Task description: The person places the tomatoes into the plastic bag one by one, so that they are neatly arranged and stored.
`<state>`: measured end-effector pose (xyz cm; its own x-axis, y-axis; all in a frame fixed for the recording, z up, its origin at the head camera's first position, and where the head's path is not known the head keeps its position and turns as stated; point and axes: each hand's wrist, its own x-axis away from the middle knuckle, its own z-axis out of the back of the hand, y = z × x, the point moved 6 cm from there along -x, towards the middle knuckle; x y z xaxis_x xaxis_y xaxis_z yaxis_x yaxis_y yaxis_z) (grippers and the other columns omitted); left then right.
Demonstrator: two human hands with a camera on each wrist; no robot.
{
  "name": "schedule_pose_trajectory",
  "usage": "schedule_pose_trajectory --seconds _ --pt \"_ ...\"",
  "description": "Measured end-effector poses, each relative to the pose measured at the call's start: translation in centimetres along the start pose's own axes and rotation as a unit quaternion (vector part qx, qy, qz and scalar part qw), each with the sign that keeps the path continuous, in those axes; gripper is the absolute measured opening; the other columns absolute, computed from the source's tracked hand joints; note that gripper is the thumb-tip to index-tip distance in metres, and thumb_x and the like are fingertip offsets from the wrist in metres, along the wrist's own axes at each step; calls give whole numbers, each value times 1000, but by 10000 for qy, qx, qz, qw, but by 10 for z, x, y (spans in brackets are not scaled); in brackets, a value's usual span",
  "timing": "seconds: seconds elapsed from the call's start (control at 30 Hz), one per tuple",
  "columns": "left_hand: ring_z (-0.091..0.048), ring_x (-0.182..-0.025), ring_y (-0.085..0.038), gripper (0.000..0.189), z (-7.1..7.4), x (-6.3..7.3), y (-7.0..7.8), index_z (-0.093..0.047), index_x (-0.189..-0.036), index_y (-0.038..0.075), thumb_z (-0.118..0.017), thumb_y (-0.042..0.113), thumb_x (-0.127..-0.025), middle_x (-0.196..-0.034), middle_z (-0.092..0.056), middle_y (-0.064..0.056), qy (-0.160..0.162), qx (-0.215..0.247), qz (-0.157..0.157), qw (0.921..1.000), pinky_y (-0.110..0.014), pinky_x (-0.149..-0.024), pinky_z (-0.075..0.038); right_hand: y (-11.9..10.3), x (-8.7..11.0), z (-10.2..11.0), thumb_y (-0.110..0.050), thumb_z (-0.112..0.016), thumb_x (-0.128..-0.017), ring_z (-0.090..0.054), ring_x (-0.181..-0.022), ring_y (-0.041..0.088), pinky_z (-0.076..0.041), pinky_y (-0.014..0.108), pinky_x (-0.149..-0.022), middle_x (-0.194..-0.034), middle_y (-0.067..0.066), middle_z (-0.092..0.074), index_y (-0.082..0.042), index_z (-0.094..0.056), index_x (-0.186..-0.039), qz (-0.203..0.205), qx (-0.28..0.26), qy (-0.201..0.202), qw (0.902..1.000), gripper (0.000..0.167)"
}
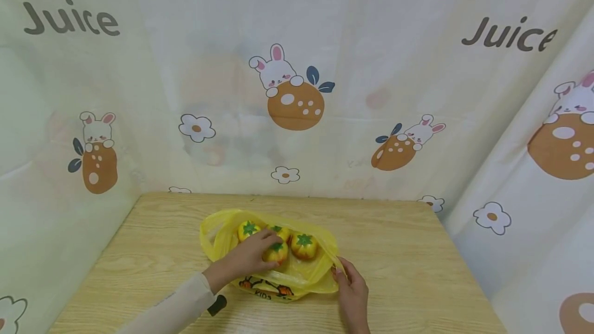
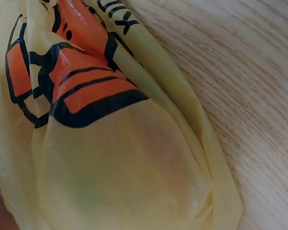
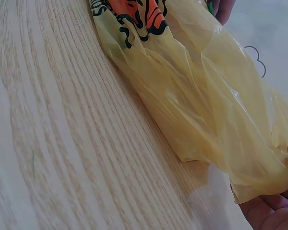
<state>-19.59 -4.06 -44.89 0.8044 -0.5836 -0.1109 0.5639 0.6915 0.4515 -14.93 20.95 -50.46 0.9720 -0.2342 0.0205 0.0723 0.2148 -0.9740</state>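
A yellow plastic bag (image 1: pixel 306 272) with orange-and-black print lies with its mouth spread wide. Inside sit several ribbed, yellow-orange, pumpkin-like fruits with green star-shaped tops, among them a right-hand fruit (image 1: pixel 304 246) and a rear left fruit (image 1: pixel 249 229). My left hand (image 1: pixel 250 254) reaches in over the near rim, its fingers and thumb around the front fruit (image 1: pixel 277 254). At the bag's right end, my right hand (image 1: pixel 353 290) pinches the edge between thumb and fingers. The left wrist view shows mostly the printed side of the bag (image 2: pixel 115 158), with a rounded bulge behind the film.
The bag rests on a light wood-grain table (image 1: pixel 399 251). Pale curtains (image 1: pixel 223 66) printed with rabbits, fruit and flowers stand behind and at both sides. A small black object (image 1: pixel 217 304) shows beside my left wrist.
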Motion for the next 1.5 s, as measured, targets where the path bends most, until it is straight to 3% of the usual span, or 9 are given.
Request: schedule_pose_trajectory --seconds 0.33,0.67,1.0,1.3,1.5 --pt "-58 -112 -24 55 -6 2 2 -54 -135 8 -74 30 -88 -131 -53 -11 -263 -263 -106 9993 -39 -94 -52 2 1 1 -2 -50 -100 -67 -109 26 -55 22 -86 -129 20 -63 -1 -61 -129 18 59 24 10000 31" --pt "-52 -90 -9 52 -15 6 0 -57 -132 9 -76 28 -87 -117 -51 -6 -439 -451 -144 9979 -24 -76 -51 1 3 0 -5 -49 -101 -66 -112 29 -56 30 -90 -132 21 -60 -1 -59 -131 24 36 -94 9999 31" --pt "-53 -94 -11 55 -15 11 -2 -58 -131 9 -75 36 -86 -117 -52 -5 -149 -459 -262 9985 -28 -80 -51 -1 2 1 -6 -50 -101 -66 -112 27 -56 28 -88 -130 19 -62 -2 -59 -131 21 109 -120 9999 32" --pt "-57 -104 -17 55 0 14 0 -57 -132 7 -63 46 -93 -121 -57 -6 230 -362 -172 9989 -34 -88 -53 -15 -6 15 -12 -56 -99 -61 -116 25 -49 13 -85 -128 12 -65 -8 -64 -127 389 682 259 9966 29" --pt "-58 -100 -16 52 12 16 0 -59 -128 8 -58 48 -95 -119 -58 -7 482 -396 -65 9980 -35 -85 -53 -32 -9 22 -15 -58 -99 -53 -128 33 -48 39 -103 -139 17 -56 -5 -62 -128 658 664 539 9942 31"
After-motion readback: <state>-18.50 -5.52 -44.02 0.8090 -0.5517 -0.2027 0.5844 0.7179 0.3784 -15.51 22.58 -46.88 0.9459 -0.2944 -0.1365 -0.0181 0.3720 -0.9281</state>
